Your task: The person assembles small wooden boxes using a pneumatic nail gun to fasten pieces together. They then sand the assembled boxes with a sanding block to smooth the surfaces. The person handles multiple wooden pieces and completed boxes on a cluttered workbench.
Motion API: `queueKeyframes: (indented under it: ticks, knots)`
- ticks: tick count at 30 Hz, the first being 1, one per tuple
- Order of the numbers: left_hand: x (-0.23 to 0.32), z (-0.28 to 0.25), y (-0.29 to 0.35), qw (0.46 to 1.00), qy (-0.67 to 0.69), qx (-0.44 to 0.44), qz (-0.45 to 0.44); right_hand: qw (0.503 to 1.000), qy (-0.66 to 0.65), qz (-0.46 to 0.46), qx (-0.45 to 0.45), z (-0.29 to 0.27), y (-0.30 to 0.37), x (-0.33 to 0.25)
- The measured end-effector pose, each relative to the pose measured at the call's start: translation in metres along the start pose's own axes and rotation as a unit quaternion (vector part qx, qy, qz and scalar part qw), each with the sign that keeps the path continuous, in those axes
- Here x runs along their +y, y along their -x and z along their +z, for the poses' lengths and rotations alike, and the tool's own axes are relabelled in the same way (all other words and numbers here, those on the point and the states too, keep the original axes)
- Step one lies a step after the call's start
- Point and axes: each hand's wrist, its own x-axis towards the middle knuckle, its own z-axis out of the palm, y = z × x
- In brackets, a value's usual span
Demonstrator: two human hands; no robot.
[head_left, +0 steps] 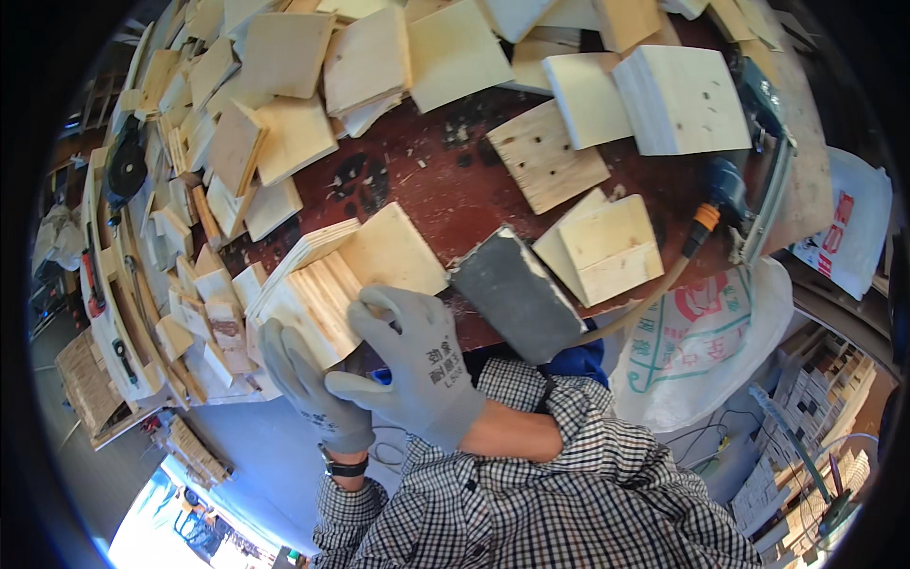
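Note:
A stack of small plywood boards (pixel 322 308) stands at the near edge of the dark red worktable, its layered edges facing me. My left hand (pixel 318 384), in a grey glove, grips the stack's near left side. From the right, my right hand (pixel 412 365), gloved alike, closes on it with bent fingers and thumb; some fingertips are hidden. Another pale board (pixel 393 248) leans open just behind the stack. To the right of my right hand lies a dark grey rectangular block (pixel 519 294) with a worn, pale edge.
Loose wooden boards (pixel 460 57) crowd the far side and left of the worktable (pixel 417 175). A few more (pixel 607 248) sit right of the grey block. At the right edge is a blue power tool (pixel 725 190) with a hose. A white printed sack (pixel 706 346) hangs below.

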Motion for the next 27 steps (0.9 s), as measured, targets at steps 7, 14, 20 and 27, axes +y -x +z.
queueKeyframes:
  ticks: [7,14,20,27]
  knots:
    - [0.002,0.007,-0.003,0.998,0.042,0.050,0.001,0.999,-0.009,-0.003,0.037,-0.001,-0.002,-0.002]
    - [-0.008,0.011,0.006,0.997,0.046,0.059,-0.014,0.997,-0.064,0.037,-0.022,-0.003,0.001,-0.007]
    - [-0.007,0.013,0.006,0.997,0.044,0.057,-0.016,0.978,-0.159,0.123,-0.052,-0.003,-0.001,-0.010]
    - [-0.004,0.009,0.007,0.997,0.047,0.045,-0.032,0.989,-0.124,0.075,-0.035,-0.001,0.000,-0.008]
